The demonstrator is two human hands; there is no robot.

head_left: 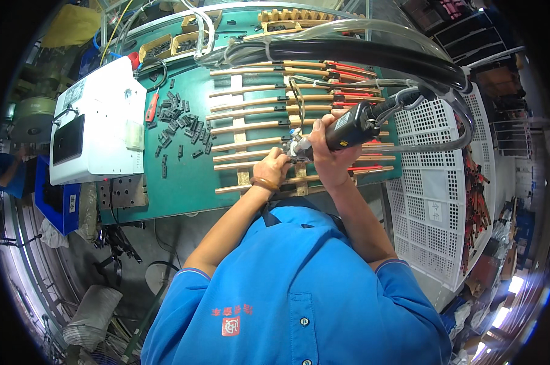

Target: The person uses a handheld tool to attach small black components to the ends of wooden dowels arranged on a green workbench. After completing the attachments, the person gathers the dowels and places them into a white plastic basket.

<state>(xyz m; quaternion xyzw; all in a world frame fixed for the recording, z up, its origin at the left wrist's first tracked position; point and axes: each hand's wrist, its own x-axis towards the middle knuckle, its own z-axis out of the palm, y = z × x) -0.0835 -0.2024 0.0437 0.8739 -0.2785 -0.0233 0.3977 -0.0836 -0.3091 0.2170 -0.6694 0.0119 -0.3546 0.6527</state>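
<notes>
My right hand (331, 152) is wrapped round a black powered screwdriver (346, 126) with cables and a hose at its back end. The tool's silvery front end (297, 145) points left, toward my left hand (271, 168). The fingers of that hand are pinched together close to the tip, over one of the rods; what they hold is hidden. Several thin tan rods (245, 126) lie side by side across wooden strips (241, 137). Small black clips (282, 99) sit on them near the middle, and red lengths (348, 67) show toward their right ends.
Loose black parts (192, 125) and a red-handled screwdriver (152, 108) lie on the green table (171, 198). A white machine (98, 128) stands left. White plastic baskets (430, 194) stand right, with rods inside. A thick black hose (360, 53) arches overhead.
</notes>
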